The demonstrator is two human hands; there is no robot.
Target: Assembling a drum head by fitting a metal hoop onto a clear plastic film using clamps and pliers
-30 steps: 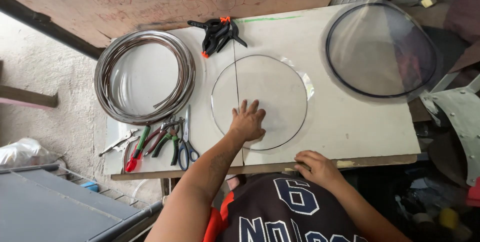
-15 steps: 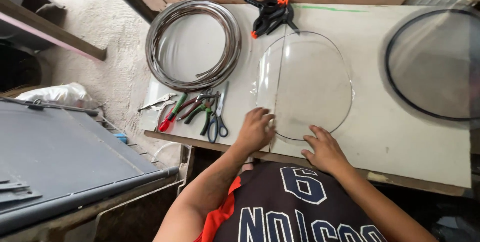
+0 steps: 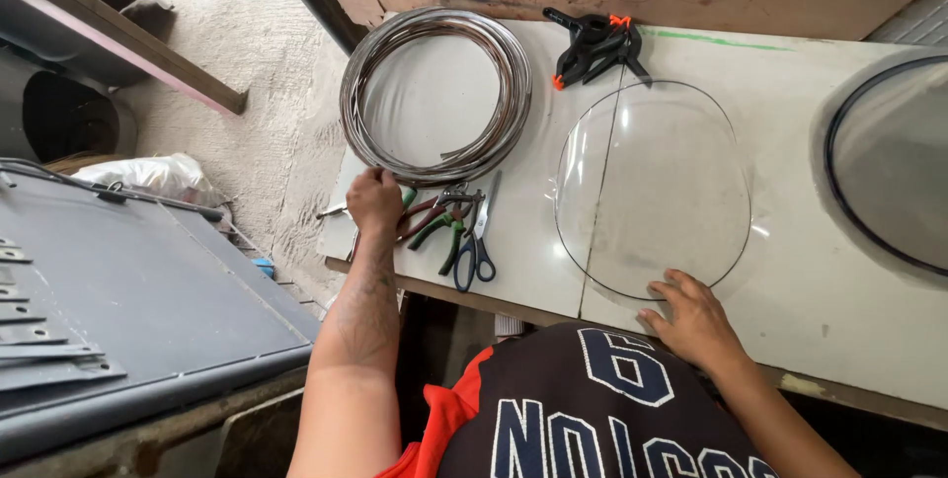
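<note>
My left hand [image 3: 374, 199] rests at the left end of a white table [image 3: 513, 261], fingers curled over a pile of hand tools [image 3: 434, 221]: pliers with red and green handles and blue-handled scissors [image 3: 475, 241]. Whether it grips one is hidden. Just beyond it lies a coil of metal strip [image 3: 434, 93]. My right hand [image 3: 694, 320] lies flat, fingers spread, on the near edge of a clear round plastic disc [image 3: 652, 187] in the table's middle.
Black spring clamps with orange tips [image 3: 592, 43] lie at the table's far edge. A black-rimmed round disc [image 3: 889, 162] sits at the right. A grey metal panel [image 3: 128, 310] stands to the left, with concrete floor beyond.
My left hand left the clear disc and moved left to the tool pile. My right hand shifted onto the disc's near edge. The view swung left.
</note>
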